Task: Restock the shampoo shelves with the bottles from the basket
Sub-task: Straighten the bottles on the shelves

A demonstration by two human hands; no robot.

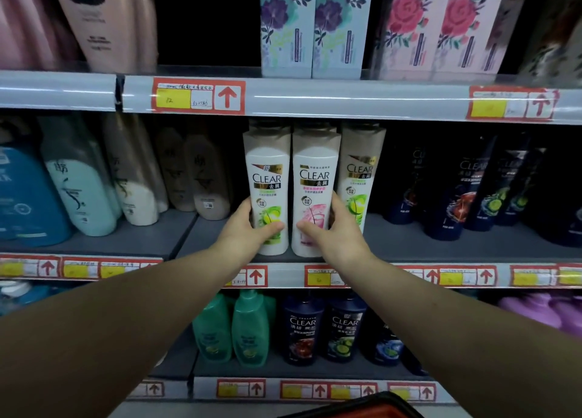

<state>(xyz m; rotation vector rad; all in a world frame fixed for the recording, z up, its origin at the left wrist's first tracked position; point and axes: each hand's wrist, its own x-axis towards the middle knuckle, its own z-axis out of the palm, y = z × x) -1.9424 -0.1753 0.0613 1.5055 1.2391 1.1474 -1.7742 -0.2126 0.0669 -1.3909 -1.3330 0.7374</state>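
Two white CLEAR shampoo bottles stand side by side at the front of the middle shelf (pixel 441 247). My left hand (pixel 248 228) grips the green-label bottle (pixel 269 178) from its left side, thumb across its front. My right hand (pixel 333 228) grips the pink-label bottle (pixel 315 178) from its right side. Both bottles are upright and touch each other. A third white CLEAR bottle (pixel 360 172) with a green label stands just right of them, farther back. The red rim of the basket (pixel 371 406) shows at the bottom edge.
Dark CLEAR bottles (pixel 466 184) fill the middle shelf to the right; beige, white and blue bottles (pixel 78 181) stand to the left. Floral boxes (pixel 311 27) sit on the top shelf. Green pump bottles (pixel 248 329) and dark CLEAR bottles (pixel 324 329) occupy the lower shelf.
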